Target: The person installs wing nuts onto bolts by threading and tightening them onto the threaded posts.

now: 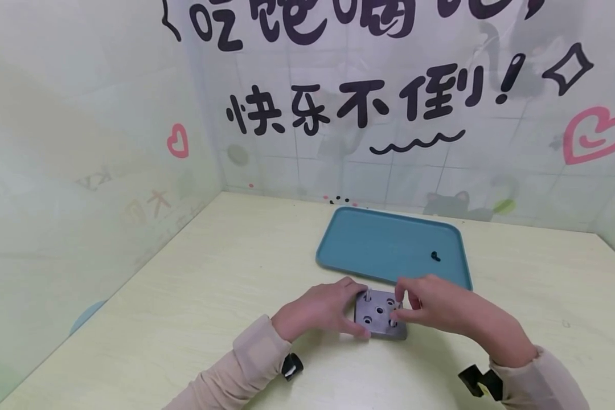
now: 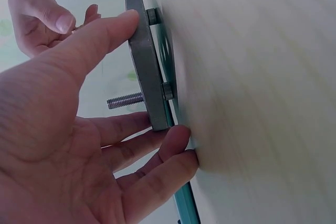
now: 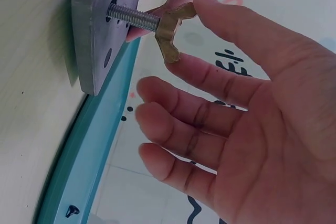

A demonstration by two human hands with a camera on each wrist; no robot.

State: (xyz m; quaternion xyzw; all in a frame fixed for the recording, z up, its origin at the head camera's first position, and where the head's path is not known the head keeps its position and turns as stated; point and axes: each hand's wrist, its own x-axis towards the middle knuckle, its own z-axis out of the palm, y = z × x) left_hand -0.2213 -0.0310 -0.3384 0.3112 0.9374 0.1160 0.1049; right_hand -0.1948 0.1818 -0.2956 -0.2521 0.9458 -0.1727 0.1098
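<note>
A grey square metal plate point(image 1: 380, 326) with several holes lies in front of me, raised slightly on bolt heads point(image 2: 168, 91) under it. My left hand point(image 1: 320, 307) grips its left side, thumb on the near edge and fingers at the far edge. One threaded bolt point(image 2: 125, 100) sticks up through the far left corner. Another bolt point(image 3: 134, 17) stands at the near right corner, with a brass wing nut point(image 3: 169, 30) at its tip. My right hand point(image 1: 441, 302) pinches that wing nut by its wings between thumb and index finger; the other fingers are loosely bent.
Behind the plate lies a blue tray point(image 1: 379, 239) with a small dark piece point(image 1: 435, 256), perhaps another wing nut. The pale wooden table point(image 1: 195, 302) runs back to a printed wall sheet point(image 1: 318, 165). A light blue round edge point(image 1: 87, 316) shows at the left.
</note>
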